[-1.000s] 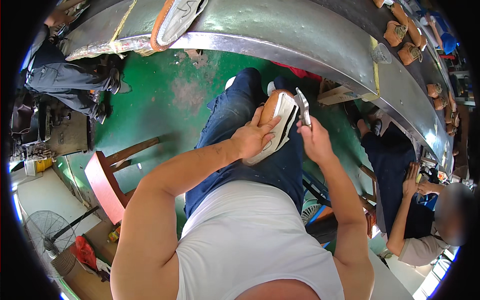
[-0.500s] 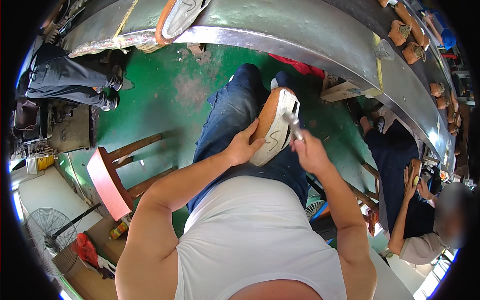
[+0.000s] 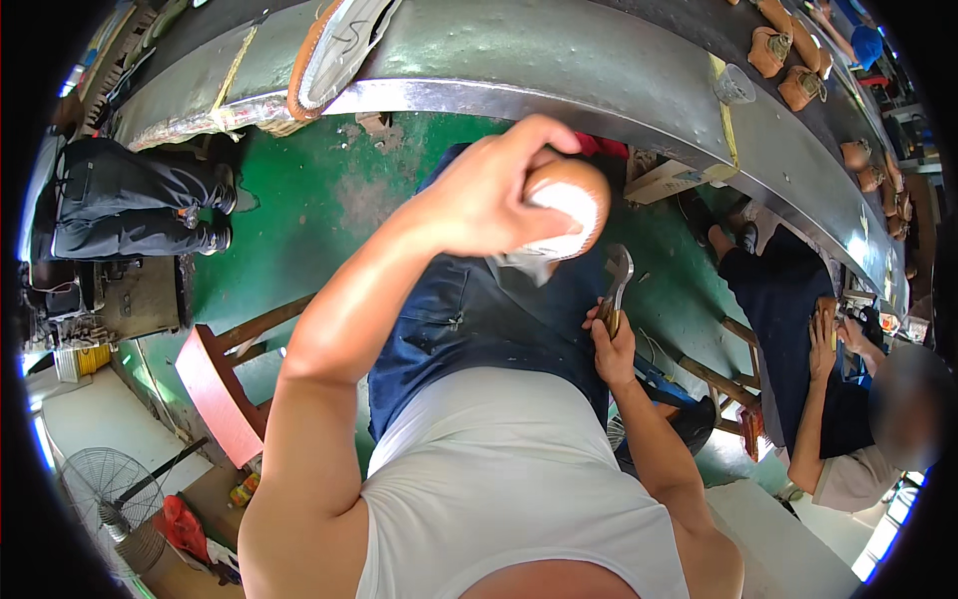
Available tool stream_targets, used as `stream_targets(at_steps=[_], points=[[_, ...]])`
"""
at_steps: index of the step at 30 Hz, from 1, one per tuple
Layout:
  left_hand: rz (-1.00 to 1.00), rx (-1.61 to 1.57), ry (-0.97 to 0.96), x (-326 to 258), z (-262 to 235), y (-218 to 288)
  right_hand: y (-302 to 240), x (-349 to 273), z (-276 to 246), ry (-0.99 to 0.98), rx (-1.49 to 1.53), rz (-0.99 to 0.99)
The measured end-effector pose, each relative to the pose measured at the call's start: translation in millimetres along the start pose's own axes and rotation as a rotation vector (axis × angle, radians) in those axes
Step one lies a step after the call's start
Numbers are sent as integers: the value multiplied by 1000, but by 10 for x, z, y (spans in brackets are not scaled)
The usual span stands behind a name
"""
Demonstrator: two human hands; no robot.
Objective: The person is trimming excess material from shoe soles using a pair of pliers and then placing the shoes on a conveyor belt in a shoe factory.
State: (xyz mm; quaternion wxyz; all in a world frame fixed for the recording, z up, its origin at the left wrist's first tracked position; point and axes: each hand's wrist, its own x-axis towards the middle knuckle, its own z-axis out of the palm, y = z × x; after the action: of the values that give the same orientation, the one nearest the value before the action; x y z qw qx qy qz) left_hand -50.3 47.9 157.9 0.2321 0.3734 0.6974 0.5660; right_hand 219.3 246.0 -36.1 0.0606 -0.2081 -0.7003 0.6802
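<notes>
The shoe [image 3: 564, 215], white-soled with a tan rim, is raised close to the camera in the left hand [image 3: 489, 195], whose fingers wrap tightly around its heel end; held this high and turned sole-outward, it likely gives the person a close look at the sole edge. Below and just right of it, the right hand [image 3: 611, 344] is clenched round the handle of metal pincers [image 3: 617, 280], jaws pointing up toward the shoe but not touching it, apparently kept ready. Under both hands lie the person's blue-trousered legs and the green floor [image 3: 299, 190]. Beyond the raised shoe curves a long metal bench [image 3: 559, 60], carrying another shoe [image 3: 339, 45] and, well off to the right, several brown shoes [image 3: 788, 65]. To the right a seated co-worker's hand [image 3: 823, 329] works apart. A red wooden stool [image 3: 215, 389] stands to the left.
</notes>
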Motion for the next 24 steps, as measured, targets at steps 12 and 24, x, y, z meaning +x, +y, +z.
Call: stream_targets(at_steps=[12, 24], points=[[-562, 154, -52, -569, 613, -1119, -1012, 331, -144, -496, -587, 48], [-275, 680, 134, -761, 975, -876, -1691, 1130, 48, -919, -628, 527]])
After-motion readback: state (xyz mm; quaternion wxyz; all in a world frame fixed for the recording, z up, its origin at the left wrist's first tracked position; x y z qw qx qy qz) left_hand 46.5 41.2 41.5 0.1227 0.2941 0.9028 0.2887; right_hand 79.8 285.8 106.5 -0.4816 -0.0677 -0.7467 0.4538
